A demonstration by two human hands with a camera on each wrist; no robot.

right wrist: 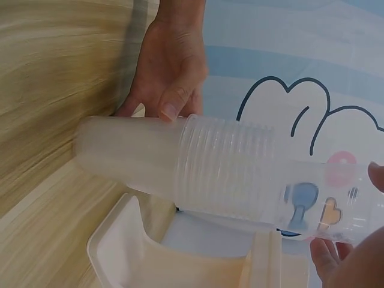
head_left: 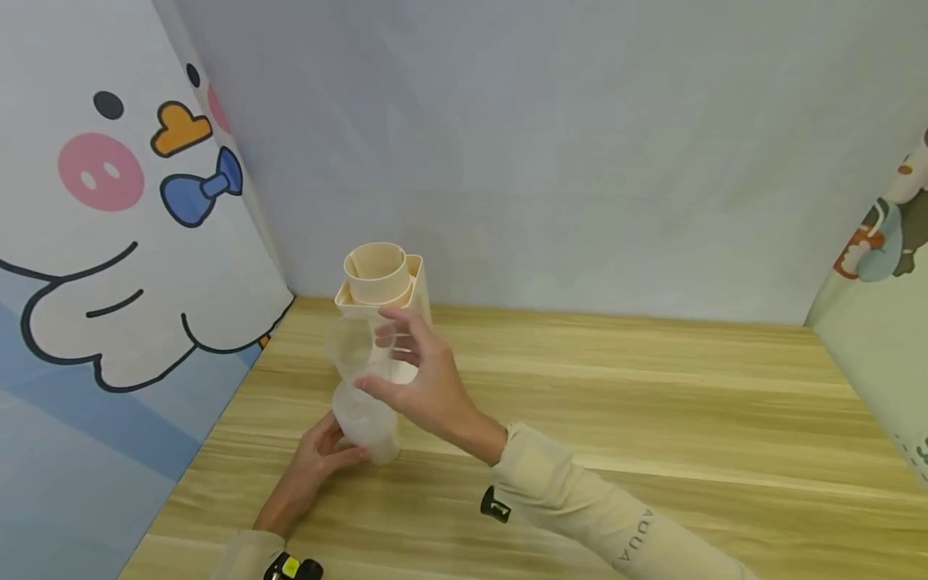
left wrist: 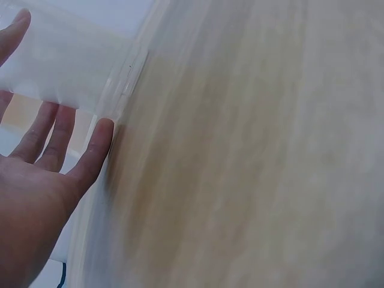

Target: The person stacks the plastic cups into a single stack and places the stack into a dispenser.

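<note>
A stack of nested clear plastic cups (head_left: 373,431) stands upright on the wooden table, and its ribbed row of rims shows in the right wrist view (right wrist: 225,165). My left hand (head_left: 308,467) holds the stack low down, with thumb and fingers curled about its side. Directly above the stack, a single clear cup (head_left: 350,345) is gripped between the thumb and fingers of my right hand (head_left: 431,383). Its lower end meets the top of the stack; how far it sits inside is unclear. Close behind is a cream cup holder (head_left: 377,283) with a round tube.
The wooden table (head_left: 616,387) stretches off to the right. A grey backdrop (head_left: 565,161) rises along its back edge. At the left stands a panel with a cartoon print (head_left: 116,266), and another printed panel (head_left: 884,322) is at the right.
</note>
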